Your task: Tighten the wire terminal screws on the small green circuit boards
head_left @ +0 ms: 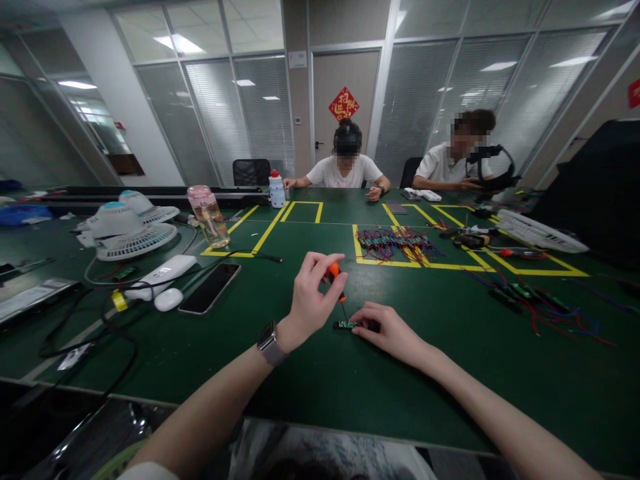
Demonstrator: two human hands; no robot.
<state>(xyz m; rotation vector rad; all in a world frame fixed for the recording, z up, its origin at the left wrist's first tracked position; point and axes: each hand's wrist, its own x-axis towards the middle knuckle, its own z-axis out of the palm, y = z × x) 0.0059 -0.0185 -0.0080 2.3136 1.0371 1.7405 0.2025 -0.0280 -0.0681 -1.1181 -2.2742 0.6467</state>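
My left hand, with a watch on its wrist, grips an orange and black screwdriver by its handle. The shaft points down, and its tip meets a small green circuit board on the table. Whether the tip sits in a screw is too small to tell. My right hand rests on the table, its fingers closed on the board's right end and steadying it. Part of the board is hidden beneath those fingertips.
Bundled boards with red and blue wires lie inside yellow tape, and more wired boards lie to the right. A phone, white mouse, fans and pink-lidded bottle stand left. Two people sit opposite.
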